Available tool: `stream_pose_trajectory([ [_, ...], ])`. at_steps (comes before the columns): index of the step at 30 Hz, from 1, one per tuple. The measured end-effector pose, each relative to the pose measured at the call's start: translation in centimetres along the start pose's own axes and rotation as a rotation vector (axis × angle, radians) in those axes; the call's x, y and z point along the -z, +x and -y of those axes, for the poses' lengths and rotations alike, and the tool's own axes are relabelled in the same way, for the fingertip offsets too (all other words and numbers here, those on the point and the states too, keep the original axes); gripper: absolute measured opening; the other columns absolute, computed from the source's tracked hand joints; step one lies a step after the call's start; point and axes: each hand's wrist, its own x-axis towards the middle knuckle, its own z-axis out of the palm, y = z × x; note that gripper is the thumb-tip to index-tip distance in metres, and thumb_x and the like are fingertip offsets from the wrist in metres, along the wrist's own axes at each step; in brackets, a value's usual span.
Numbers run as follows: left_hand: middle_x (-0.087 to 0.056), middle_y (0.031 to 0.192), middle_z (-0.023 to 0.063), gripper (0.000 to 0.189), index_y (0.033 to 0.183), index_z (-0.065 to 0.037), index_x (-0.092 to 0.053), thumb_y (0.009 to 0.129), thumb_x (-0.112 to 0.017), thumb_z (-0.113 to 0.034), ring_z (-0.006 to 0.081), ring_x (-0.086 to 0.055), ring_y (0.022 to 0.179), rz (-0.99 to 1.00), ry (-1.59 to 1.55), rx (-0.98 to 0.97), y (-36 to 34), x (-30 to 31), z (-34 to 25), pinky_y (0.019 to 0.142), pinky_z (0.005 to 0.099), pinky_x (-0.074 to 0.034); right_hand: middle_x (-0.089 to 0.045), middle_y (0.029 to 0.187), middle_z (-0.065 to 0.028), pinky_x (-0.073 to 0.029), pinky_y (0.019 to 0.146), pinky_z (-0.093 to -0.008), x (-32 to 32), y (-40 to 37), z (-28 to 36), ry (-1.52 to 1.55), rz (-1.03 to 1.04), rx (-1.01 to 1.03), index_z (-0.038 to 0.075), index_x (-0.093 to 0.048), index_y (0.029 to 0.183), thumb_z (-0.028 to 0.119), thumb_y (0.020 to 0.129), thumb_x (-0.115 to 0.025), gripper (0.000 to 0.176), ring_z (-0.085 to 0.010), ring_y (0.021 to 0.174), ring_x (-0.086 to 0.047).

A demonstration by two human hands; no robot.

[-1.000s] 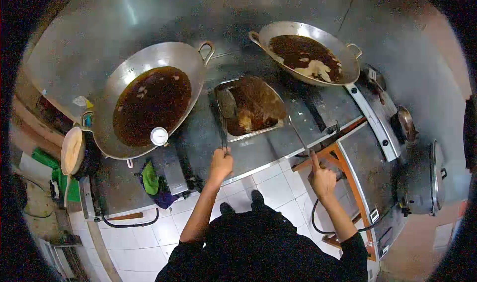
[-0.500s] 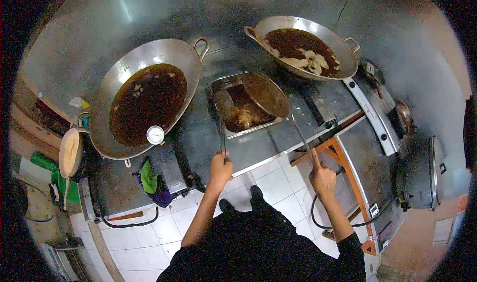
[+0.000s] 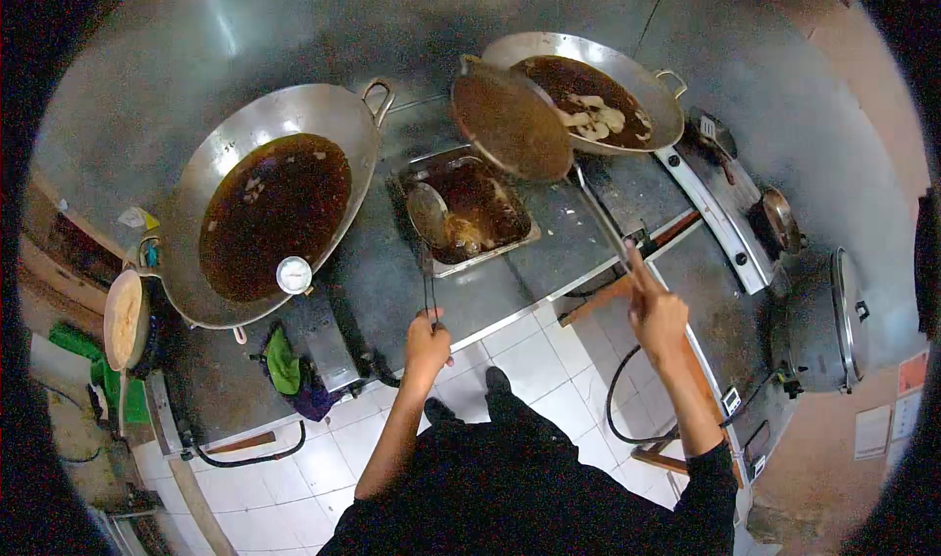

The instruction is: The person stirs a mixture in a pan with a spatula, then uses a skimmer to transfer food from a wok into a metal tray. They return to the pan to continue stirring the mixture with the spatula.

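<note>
Dim kitchen light, glare on steel, heavy fisheye bending, black vignetted corners, soft focus

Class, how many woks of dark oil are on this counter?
2. The left wok is front left; the right wok is at the back, partly behind the raised skimmer. None seems hidden.

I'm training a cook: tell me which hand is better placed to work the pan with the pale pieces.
Likely the right. The right hand holds the strainer, its bowl hanging at the rim of that pan. The left hand holds a ladle down in the tray, farther off.
</note>
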Motion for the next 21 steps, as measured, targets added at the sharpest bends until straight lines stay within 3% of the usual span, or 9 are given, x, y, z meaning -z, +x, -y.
stream_pose_trajectory([
  [3, -0.054, 0.062, 0.0170, 0.029, 0.101, 0.010, -0.046, 0.075, -0.039, -0.001, 0.0216, -0.052, 0.037, 0.014, -0.027, -0.007, -0.3, 0.1, 0.0, 0.036, 0.0315, -0.043, -0.059, 0.072, -0.0195, -0.042, 0.046, -0.0390, 4.3, 4.6, 0.5, 0.220, -0.076, -0.142, 0.037, -0.034, 0.126, 0.007, 0.073, -0.055, 0.064, -0.0291, 0.048, -0.055],
  [4, -0.053, 0.061, 0.0162, 0.029, 0.100, 0.010, -0.045, 0.075, -0.039, -0.001, 0.0214, -0.052, 0.037, 0.030, -0.042, 0.001, -0.4, 0.2, -0.2, 0.035, 0.0313, -0.043, -0.058, 0.071, -0.0202, -0.041, 0.048, -0.0397, 4.9, 6.5, -0.4, 0.286, -0.176, -0.084, 0.036, -0.038, 0.124, 0.007, 0.074, -0.055, 0.061, -0.0293, 0.051, -0.055],
  [7, -0.052, 0.058, 0.0140, 0.028, 0.100, 0.010, -0.045, 0.075, -0.039, 0.000, 0.0204, -0.052, 0.038, 0.060, -0.035, 0.044, -0.8, 0.3, -0.9, 0.034, 0.0308, -0.044, -0.059, 0.078, -0.0192, -0.043, 0.059, -0.0358, 9.2, 12.5, -1.4, 0.085, -0.102, -0.225, 0.027, -0.040, 0.125, 0.011, 0.075, -0.054, 0.054, -0.0239, 0.064, -0.061],
  [9, -0.052, 0.056, 0.0133, 0.028, 0.100, 0.010, -0.045, 0.074, -0.040, 0.000, 0.0201, -0.052, 0.038, 0.042, -0.046, 0.043, -1.0, 0.1, -1.1, 0.034, 0.0307, -0.044, -0.060, 0.085, -0.0177, -0.046, 0.063, -0.0371, 8.8, 17.6, -5.0, -0.047, -0.238, -0.125, 0.015, -0.050, 0.116, 0.013, 0.074, -0.055, 0.042, -0.0301, 0.070, -0.060],
  [11, -0.051, 0.055, 0.0127, 0.029, 0.100, 0.010, -0.045, 0.074, -0.040, 0.000, 0.0198, -0.052, 0.039, 0.026, -0.060, 0.033, -1.0, -0.3, -1.4, 0.034, 0.0306, -0.044, -0.060, 0.087, -0.0173, -0.047, 0.068, -0.0404, 7.6, 23.0, -8.8, -0.325, -0.228, -0.106, 0.005, -0.055, 0.097, 0.013, 0.073, -0.055, 0.026, -0.0342, 0.074, -0.059],
  [14, -0.051, 0.055, 0.0127, 0.029, 0.101, 0.008, -0.046, 0.073, -0.042, 0.000, 0.0194, -0.052, 0.039, -0.031, -0.104, 0.099, -0.6, -1.1, -1.0, 0.034, 0.0303, -0.044, -0.059, 0.084, -0.0180, -0.047, 0.069, -0.0428, 6.8, 29.6, -10.0, -0.502, -0.096, -0.049, 0.004, -0.054, 0.085, 0.014, 0.071, -0.057, 0.018, -0.0342, 0.079, -0.059],
  [19, -0.051, 0.056, 0.0124, 0.031, 0.102, 0.008, -0.045, 0.072, -0.041, 0.000, 0.0190, -0.051, 0.039, -0.068, -0.105, 0.075, -0.3, -2.1, -1.7, 0.035, 0.0305, -0.044, -0.060, 0.081, -0.0169, -0.048, 0.066, -0.0436, 5.3, 39.5, -15.8, -0.540, -0.119, 0.085, 0.006, -0.055, 0.087, 0.020, 0.072, -0.052, 0.021, -0.0344, 0.079, -0.060],
  [21, -0.050, 0.054, 0.0111, 0.031, 0.102, 0.007, -0.045, 0.072, -0.041, -0.001, 0.0189, -0.051, 0.039, -0.046, -0.146, 0.095, -0.6, -2.0, -2.9, 0.035, 0.0300, -0.044, -0.061, 0.076, -0.0154, -0.048, 0.061, -0.0407, 6.1, 44.8, -18.5, -0.566, 0.033, 0.102, 0.007, -0.057, 0.088, 0.023, 0.072, -0.051, 0.024, -0.0323, 0.073, -0.061],
])
